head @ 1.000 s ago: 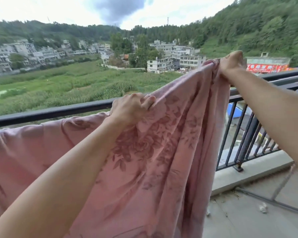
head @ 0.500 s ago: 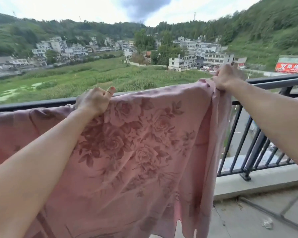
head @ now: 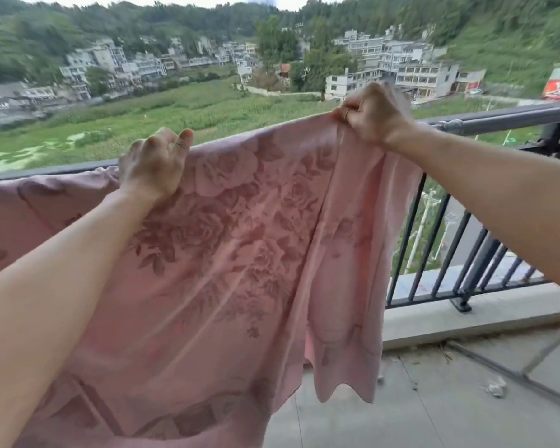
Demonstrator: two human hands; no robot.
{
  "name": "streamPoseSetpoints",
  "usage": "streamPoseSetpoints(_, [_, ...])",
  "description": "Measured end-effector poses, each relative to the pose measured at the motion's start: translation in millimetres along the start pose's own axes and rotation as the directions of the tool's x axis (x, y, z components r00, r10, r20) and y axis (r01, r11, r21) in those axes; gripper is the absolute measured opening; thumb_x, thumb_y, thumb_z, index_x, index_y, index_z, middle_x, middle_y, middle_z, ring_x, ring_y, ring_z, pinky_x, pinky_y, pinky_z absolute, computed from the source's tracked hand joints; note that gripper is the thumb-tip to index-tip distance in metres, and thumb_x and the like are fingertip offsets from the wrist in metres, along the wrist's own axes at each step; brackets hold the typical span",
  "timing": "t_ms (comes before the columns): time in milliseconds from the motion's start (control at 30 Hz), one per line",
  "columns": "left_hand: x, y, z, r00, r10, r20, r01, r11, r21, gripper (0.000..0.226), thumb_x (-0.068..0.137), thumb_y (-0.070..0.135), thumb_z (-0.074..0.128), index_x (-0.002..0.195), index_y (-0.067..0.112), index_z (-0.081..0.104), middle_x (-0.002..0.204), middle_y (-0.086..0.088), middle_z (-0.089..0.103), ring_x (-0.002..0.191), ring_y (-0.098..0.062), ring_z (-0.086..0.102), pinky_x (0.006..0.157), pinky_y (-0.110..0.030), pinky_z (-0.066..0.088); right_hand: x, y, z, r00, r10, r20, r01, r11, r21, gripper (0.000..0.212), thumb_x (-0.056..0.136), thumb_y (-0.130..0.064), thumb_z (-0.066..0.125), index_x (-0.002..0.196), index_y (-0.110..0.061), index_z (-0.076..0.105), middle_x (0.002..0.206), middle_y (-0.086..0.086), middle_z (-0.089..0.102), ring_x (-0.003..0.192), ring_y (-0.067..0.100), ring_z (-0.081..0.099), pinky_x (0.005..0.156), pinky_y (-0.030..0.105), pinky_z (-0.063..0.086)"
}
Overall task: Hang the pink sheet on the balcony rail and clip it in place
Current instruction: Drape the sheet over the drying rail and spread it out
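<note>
The pink sheet (head: 240,253), printed with darker roses, hangs over the dark balcony rail (head: 505,119) and falls toward the floor on my side. My left hand (head: 152,163) grips the sheet's top edge at the rail, left of centre. My right hand (head: 374,113) pinches the sheet's right end, bunched, just above the rail. The stretch between my hands is pulled fairly taut. Left of my left hand the sheet lies draped over the rail. No clip is in view.
Vertical black bars (head: 450,253) stand under the rail on a concrete kerb (head: 466,318). A thin pipe (head: 547,350) crosses the tiled floor at the right, with small litter (head: 495,388) near it. Beyond the rail lie fields and buildings far below.
My right hand came down from above the rail to just over it. My left hand slid left along the rail. The sheet between them spread out flatter.
</note>
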State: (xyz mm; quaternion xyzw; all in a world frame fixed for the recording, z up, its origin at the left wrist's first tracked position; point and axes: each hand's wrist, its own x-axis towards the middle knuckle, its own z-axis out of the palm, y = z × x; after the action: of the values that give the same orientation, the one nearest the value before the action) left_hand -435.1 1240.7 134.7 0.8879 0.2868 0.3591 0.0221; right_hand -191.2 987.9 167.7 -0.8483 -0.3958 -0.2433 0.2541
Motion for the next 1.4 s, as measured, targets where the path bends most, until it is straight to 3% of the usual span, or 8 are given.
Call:
streamPoseSetpoints(100, [6,6,3,1.0,0.003,0.019,-0.002,1.0,-0.009,0.061,0.097,0.061,0.025,0.104,0.012,0.06,0.102,-0.025,0.065,0.097,-0.042,0.058,0.078,-0.044,0.038,33,13,1,0.98,0.193,-0.049,-0.19,0.98,0.063,0.039,0.083,-0.058,0.062,0.092,-0.022,0.077,0.093,-0.002,0.075,0.088,0.022,0.067,0.078,0.038,0.056])
streamPoseSetpoints(233, [8,3,10,1.0,0.005,0.017,-0.006,0.997,0.079,0.059,0.096,0.058,0.033,0.065,0.014,0.056,0.078,-0.018,0.066,0.079,-0.037,0.061,0.069,-0.037,0.037,37,6,23,0.871,0.299,0.39,-0.291,0.953,-0.082,0.037,0.087,-0.039,0.07,0.108,-0.008,0.073,0.117,0.008,0.069,0.104,0.029,0.064,0.088,0.035,0.052])
streamPoseSetpoints(333, [11,-4,6,0.999,-0.026,0.047,0.024,0.998,0.051,0.061,0.095,0.055,0.041,0.054,0.012,0.055,0.062,-0.01,0.06,0.067,-0.033,0.059,0.062,-0.034,0.036,37,15,13,0.851,0.295,0.434,-0.369,0.925,0.095,0.033,0.088,-0.032,0.072,0.109,-0.007,0.071,0.104,0.008,0.071,0.095,0.023,0.066,0.087,0.032,0.053])
streamPoseSetpoints(600, [6,45,15,0.997,0.046,-0.055,-0.052,0.992,-0.112,0.031,0.098,0.038,0.045,0.092,0.016,0.064,0.09,-0.008,0.07,0.075,-0.026,0.055,0.067,-0.035,0.036,-6,99,-37,0.842,0.405,0.356,-0.444,0.895,0.033,0.037,0.093,-0.043,0.06,0.085,-0.009,0.072,0.081,0.004,0.062,0.079,0.023,0.058,0.075,0.033,0.047])
streamPoseSetpoints(800, [-35,146,57,0.938,0.348,0.005,-0.348,0.938,-0.011,0.036,0.094,0.047,0.046,0.113,0.018,0.055,0.112,-0.006,0.059,0.105,-0.027,0.054,0.094,-0.045,0.035,-3,115,-40,0.865,0.3,0.403,-0.398,0.898,0.186,0.019,0.091,-0.033,0.067,0.087,-0.017,0.077,0.081,0.005,0.069,0.071,0.018,0.058,0.063,0.03,0.05])
streamPoseSetpoints(967, [-56,228,93,0.867,0.472,-0.163,-0.477,0.879,0.004,0.041,0.085,0.047,0.058,0.106,0.012,0.064,0.118,-0.01,0.054,0.111,-0.031,0.05,0.099,-0.048,0.036,12,151,-55,0.874,0.237,0.425,-0.432,0.778,0.456,0.018,0.093,-0.018,0.065,0.102,-0.004,0.072,0.089,0.011,0.076,0.068,0.016,0.071,0.058,0.025,0.056])
streamPoseSetpoints(1167, [-52,321,156,0.936,0.317,-0.155,-0.317,0.948,0.026,0.076,0.065,0.072,0.065,0.112,0.015,0.049,0.14,-0.016,0.045,0.136,-0.036,0.036,0.111,-0.067,0.012,28,197,-51,0.867,0.106,0.486,-0.373,0.786,0.493,0.02,0.094,-0.019,0.063,0.107,-0.005,0.069,0.094,0.01,0.076,0.073,0.011,0.072,0.053,0.014,0.051])
streamPoseSetpoints(1400, [-50,316,138,0.911,0.308,-0.275,-0.316,0.949,0.017,0.014,0.078,0.009,0.061,0.092,0.006,0.063,0.114,-0.015,0.065,0.11,-0.035,0.059,0.1,-0.059,0.04,34,196,-45,0.827,-0.155,0.54,-0.2,0.817,0.541,0.022,0.09,-0.025,0.068,0.108,-0.013,0.071,0.096,0.003,0.076,0.082,0.01,0.071,0.063,0.017,0.053])
